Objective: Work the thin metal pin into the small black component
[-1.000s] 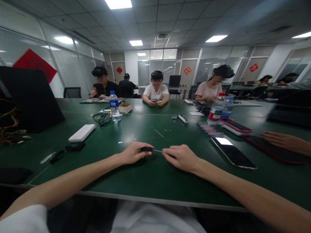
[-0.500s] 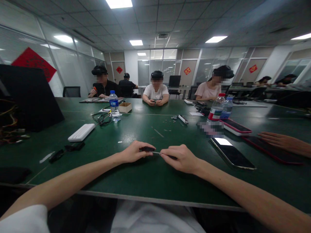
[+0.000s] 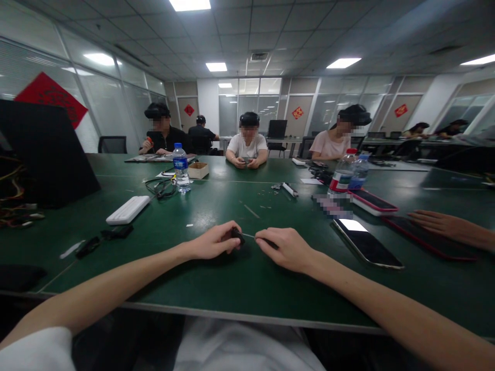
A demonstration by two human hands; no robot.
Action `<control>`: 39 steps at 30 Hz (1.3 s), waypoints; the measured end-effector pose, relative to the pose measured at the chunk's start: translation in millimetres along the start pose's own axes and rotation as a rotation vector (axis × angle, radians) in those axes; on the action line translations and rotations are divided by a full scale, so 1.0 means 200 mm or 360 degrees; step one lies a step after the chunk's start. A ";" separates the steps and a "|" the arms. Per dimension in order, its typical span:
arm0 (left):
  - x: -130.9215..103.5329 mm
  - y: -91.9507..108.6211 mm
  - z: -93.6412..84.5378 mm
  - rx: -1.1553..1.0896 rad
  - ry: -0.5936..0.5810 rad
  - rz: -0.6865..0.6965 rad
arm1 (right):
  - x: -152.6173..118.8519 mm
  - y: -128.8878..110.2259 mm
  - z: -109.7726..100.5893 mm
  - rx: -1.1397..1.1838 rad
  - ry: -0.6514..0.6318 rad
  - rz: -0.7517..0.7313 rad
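Note:
My left hand (image 3: pixel 216 240) is closed, its thumb and fingers pinching a small black piece (image 3: pixel 237 236). Most of that piece is hidden by the fingers, so its kind cannot be told. My right hand (image 3: pixel 284 248) grips a thin screwdriver (image 3: pixel 249 236) with a dark handle, largely covered by the palm. Its slim metal shaft points left at the black piece; whether the tip touches it is too small to tell. Both hands are low over the green table (image 3: pixel 216 288), close together near its front edge.
A phone (image 3: pixel 367 243) lies right of my right hand, with another person's hand (image 3: pixel 444 224) beyond. Bottles (image 3: pixel 181 167) stand farther back. A white power strip (image 3: pixel 128 209), black pieces (image 3: pixel 116 232) and a computer case (image 3: pixel 46 154) are leftward. People sit across the table.
My left hand has turned the black piece, so its end now angles down toward me, and the fingers have curled more around it. The right hand has barely moved.

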State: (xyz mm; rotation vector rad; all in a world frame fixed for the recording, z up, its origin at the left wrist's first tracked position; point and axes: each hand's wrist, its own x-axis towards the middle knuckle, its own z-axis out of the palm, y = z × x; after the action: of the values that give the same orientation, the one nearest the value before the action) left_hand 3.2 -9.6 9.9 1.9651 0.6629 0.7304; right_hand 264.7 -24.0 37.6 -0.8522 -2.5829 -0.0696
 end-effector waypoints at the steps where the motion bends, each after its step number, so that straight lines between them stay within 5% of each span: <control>1: 0.00 0.00 0.00 -0.0074 -0.0017 -0.0008 | 0.00 0.00 0.00 0.0001 -0.0004 0.0011; 12: 0.05 -0.07 0.01 -0.0914 0.0043 -0.0215 | 0.00 0.00 0.01 0.0068 -0.0017 0.0038; 26: 0.04 -0.04 0.02 -0.0607 0.0067 -0.0225 | 0.00 0.00 0.02 0.0077 -0.0037 0.0070; 35: 0.06 -0.02 0.02 -0.1024 0.0167 -0.0370 | 0.00 0.02 0.03 0.0089 0.0004 0.0109; 39: 0.06 0.01 0.01 -0.1028 0.0065 -0.0400 | 0.00 0.01 0.02 0.0118 0.0016 0.0120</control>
State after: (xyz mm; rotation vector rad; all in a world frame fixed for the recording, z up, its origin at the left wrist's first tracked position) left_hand 12.6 -3.5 13.8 1.2558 0.5901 0.7175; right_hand 263.7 -21.2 34.3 -0.9185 -2.5245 0.0432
